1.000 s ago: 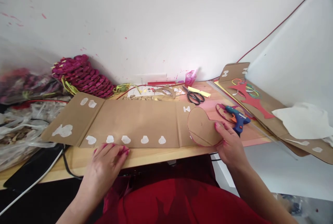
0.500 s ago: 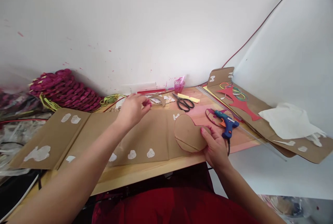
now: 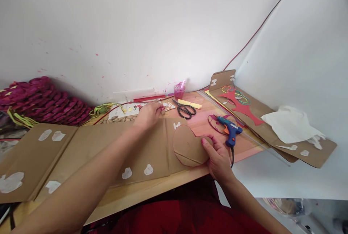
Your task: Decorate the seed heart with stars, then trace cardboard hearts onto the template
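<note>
Heart of plain brown cardboard, outlined in red-pink (image 3: 189, 145), sits near me, over the 3 o'clock end of the long, folded brown cardboard panel with white torn-paper patches (image 3: 148, 149). My right hand (image 3: 217, 154) has it from about 4 o'clock: thumb pressed on the face, other fingers going round behind the edge, closed to just the cardboard's thickness. Long axis of the cut-out not readable, its 3 o'clock side being partly under my grip; a straight crease runs low across it, from 9 toward 5. My left hand (image 3: 148, 114) is out past the panel's far edge, fingers bent inward, fingertips just beside small pale paper scraps (image 3: 169, 105) at their 3 o'clock. Whether anything is pinched there I cannot tell: fingertips too small and partly hidden. Key relation: heart lies at about 4 to 5 o'clock from my left fingertips, apart from them, with part of the panel between; right hand nearer to it, in contact; left hand nearer to scraps. Panel's long axis roughly 9 to 3, my left forearm (image 3: 95, 168) crossing above it. Black-handled scissors (image 3: 179, 106) at 3 o'clock beyond the scraps; blue-and-teal plastic glue gun (image 3: 231, 132) at 2 o'clock from the heart, clear of my right fingers.
</note>
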Motion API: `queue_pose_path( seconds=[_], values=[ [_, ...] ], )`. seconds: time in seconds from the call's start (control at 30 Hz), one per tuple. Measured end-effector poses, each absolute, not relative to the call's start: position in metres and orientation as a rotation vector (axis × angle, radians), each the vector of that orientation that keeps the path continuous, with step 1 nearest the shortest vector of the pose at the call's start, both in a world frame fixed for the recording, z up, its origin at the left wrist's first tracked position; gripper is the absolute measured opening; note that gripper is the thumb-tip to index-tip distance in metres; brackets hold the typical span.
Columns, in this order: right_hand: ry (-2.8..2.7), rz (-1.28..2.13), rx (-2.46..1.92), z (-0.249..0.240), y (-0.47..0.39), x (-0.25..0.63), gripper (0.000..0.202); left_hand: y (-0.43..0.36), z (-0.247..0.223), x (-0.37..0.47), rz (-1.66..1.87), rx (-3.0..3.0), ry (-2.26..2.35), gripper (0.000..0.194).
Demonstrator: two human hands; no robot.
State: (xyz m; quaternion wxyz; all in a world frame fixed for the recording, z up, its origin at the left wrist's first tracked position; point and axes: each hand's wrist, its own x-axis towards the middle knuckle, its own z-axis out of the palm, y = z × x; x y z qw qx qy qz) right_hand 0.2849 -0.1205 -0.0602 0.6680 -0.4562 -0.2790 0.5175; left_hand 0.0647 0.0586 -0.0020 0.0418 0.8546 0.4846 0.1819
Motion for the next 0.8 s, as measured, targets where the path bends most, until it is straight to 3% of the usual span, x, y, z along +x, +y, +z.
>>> queue_pose_path(
  seconds=[0.43,0.63,0.8],
  values=[
    [-0.507,1.152,-1.101,-0.045,-0.116,0.281,0.041,0.011,-0.029,0.036,0.399,2.479,1.533,0.047],
    [-0.444,1.110,-1.153,-0.023,-0.117,0.290,0.045,0.004,-0.032,0.033,0.430,2.457,1.545,0.046],
    [-0.414,1.087,-1.178,-0.021,-0.117,0.291,0.044,-0.010,-0.020,0.029,0.707,2.325,1.435,0.033]
  ],
)
